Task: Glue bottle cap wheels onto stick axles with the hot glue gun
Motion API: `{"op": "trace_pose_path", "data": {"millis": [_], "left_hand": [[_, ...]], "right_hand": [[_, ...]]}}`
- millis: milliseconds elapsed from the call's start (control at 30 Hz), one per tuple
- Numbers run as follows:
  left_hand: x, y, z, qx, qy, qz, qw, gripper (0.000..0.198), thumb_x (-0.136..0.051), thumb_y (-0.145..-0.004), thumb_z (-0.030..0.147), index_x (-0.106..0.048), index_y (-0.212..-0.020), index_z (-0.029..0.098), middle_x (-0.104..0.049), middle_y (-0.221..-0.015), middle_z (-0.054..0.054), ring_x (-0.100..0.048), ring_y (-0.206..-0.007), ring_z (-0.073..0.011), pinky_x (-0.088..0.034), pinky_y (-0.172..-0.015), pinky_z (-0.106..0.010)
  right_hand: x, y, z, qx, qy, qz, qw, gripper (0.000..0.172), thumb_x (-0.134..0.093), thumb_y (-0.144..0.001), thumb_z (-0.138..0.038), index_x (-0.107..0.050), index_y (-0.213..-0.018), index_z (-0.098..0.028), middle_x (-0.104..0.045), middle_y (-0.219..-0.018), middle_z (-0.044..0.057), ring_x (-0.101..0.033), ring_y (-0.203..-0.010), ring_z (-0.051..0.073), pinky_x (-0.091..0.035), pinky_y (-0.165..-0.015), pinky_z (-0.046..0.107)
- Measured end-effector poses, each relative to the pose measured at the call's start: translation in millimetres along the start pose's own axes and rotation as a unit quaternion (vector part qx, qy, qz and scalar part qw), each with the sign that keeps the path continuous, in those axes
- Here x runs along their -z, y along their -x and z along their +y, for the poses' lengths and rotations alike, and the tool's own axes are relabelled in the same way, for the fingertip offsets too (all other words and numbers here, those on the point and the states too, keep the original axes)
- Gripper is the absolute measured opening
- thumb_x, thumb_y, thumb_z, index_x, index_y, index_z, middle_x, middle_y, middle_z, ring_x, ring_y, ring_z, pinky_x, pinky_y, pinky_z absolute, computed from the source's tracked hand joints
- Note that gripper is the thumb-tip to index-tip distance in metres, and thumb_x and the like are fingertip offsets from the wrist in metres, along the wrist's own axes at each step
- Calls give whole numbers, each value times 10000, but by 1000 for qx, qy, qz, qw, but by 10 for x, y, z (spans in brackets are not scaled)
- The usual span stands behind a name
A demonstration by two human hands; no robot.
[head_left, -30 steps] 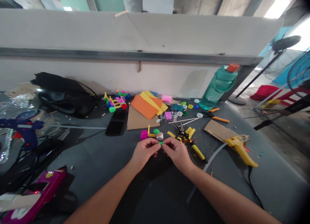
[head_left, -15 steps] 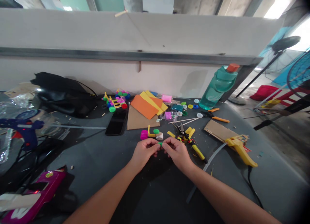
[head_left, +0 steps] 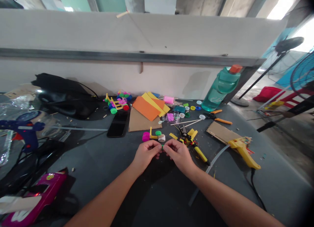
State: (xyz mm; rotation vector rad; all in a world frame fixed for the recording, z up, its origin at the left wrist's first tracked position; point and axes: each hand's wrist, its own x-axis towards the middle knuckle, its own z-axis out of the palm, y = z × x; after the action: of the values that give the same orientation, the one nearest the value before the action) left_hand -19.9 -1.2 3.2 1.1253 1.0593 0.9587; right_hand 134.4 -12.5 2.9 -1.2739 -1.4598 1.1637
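My left hand (head_left: 145, 154) and my right hand (head_left: 178, 154) meet fingertip to fingertip over the dark table (head_left: 103, 161). Both pinch a tiny green piece (head_left: 162, 146) between thumbs and forefingers; most of it is hidden by the fingers. Just beyond the hands lies a small toy of pink, green and white caps on a yellow stick (head_left: 154, 135). Yellow-handled pliers (head_left: 195, 145) lie right of my right hand.
A yellow glue gun (head_left: 243, 149) with cord lies at right, cardboard (head_left: 222, 131) beside it. A black phone (head_left: 118, 123), orange and yellow sheets (head_left: 148, 106), a teal bottle (head_left: 220, 88), a black bag (head_left: 63, 96), a blue glue gun (head_left: 23, 130) and a magenta box (head_left: 36, 197) surround the hands.
The fingertips have closed in on each other, so less of the green piece shows. The hands stay in the same spot.
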Motion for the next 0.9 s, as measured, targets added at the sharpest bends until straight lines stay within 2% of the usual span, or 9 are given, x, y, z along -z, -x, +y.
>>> {"op": "trace_pose_path", "data": {"millis": [133, 300, 467, 600, 733, 900], "left_hand": [[-3, 4, 5, -7, 0, 0, 1000, 199, -658, -714, 331, -633, -737, 135, -578, -620, 14, -500, -521, -89, -433, -524, -225], [-7, 5, -27, -38, 25, -20, 999, 296, -705, -671, 274, -636, -940, 173, -576, -722, 12, -524, -607, -109, -457, -516, -224], [0, 14, -46, -61, -22, -21, 998, 220, -686, -700, 251, -653, -901, 170, -586, -680, 11, -515, -554, -92, -441, -517, -217], [16, 7, -35, -61, -16, -10, 998, 219, -676, -712, 262, -653, -911, 173, -599, -690, 8, -515, -532, -87, -439, -530, -227], [26, -1, -34, -54, 3, -2, 999, 224, -679, -709, 277, -655, -904, 170, -599, -690, 1, -524, -557, -100, -449, -532, -233], [41, -8, -67, -56, -3, -6, 998, 226, -680, -712, 281, -658, -912, 177, -606, -695, -1, -523, -551, -98, -452, -536, -236]], "right_hand": [[3, -3, 0, -3, 18, 4, 1000, 188, -554, -790, -336, -565, -708, -168, -517, -574, -28, -469, -515, 96, -375, -470, 200], [5, -3, -13, -7, 7, 8, 1000, 199, -547, -799, -337, -557, -699, -166, -500, -556, -35, -444, -490, 86, -358, -463, 201], [10, 2, -5, -7, -10, -3, 1000, 232, -526, -821, -371, -567, -724, -164, -503, -553, -32, -444, -483, 87, -349, -452, 200], [11, -3, 0, -11, -38, -7, 999, 305, -447, -863, -418, -570, -746, -164, -522, -574, -16, -462, -485, 96, -358, -437, 201], [7, -7, -5, -11, -58, -8, 998, 295, -464, -853, -428, -564, -760, -166, -571, -656, 7, -493, -521, 102, -377, -439, 197], [4, -2, 4, -11, -55, -10, 998, 281, -482, -843, -427, -559, -757, -170, -562, -649, 0, -494, -526, 102, -379, -444, 196]]}}
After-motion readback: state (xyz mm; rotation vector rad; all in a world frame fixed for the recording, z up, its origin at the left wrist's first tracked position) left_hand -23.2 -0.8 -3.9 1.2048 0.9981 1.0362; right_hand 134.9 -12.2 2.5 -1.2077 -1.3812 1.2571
